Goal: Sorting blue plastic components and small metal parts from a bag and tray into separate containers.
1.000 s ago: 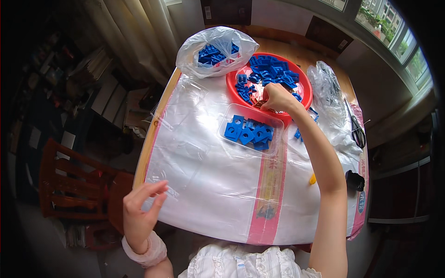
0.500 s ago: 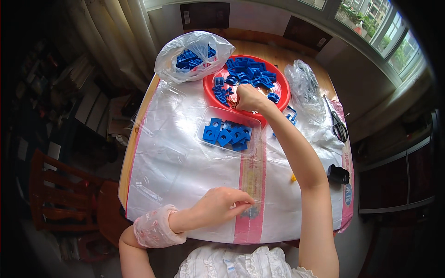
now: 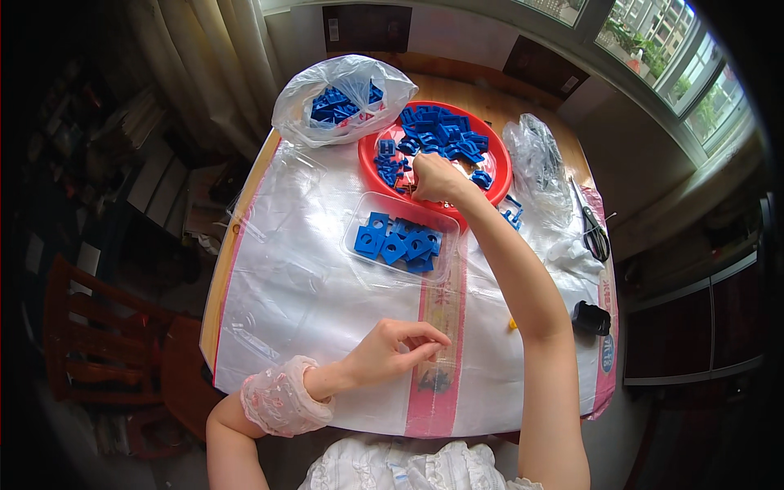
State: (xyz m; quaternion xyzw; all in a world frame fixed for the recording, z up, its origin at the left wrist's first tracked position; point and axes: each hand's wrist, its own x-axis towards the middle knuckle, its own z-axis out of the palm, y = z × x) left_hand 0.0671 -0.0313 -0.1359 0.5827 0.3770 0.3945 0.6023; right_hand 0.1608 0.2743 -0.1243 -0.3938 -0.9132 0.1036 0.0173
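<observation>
My right hand (image 3: 438,178) reaches into the near side of a red basin (image 3: 500,189), its fingers curled down among small copper-coloured parts (image 3: 406,181). Its fingertips are hidden, so what it pinches cannot be made out. Blue plastic pieces (image 3: 441,128) fill the back of the basin, and smaller blue parts (image 3: 390,167) lie at its left. Over the near part of the table hovers my left hand (image 3: 396,347), thumb and fingers brought together in a pinch; anything between them is too small to see. A clear plastic tub (image 3: 351,238) of square blue plates with round holes (image 3: 394,247) stands before the basin.
A plastic bag (image 3: 294,114) of blue pieces stands at the back left. On the right are a crumpled clear bag (image 3: 539,167), black-handled scissors (image 3: 594,233), a black object (image 3: 591,318) and a small yellow thing (image 3: 513,324). White sheeting (image 3: 302,306) covers the table.
My left hand has risen slightly away from me, still pinched. My right hand stays in the basin with a slight shift. The whole view has moved a little.
</observation>
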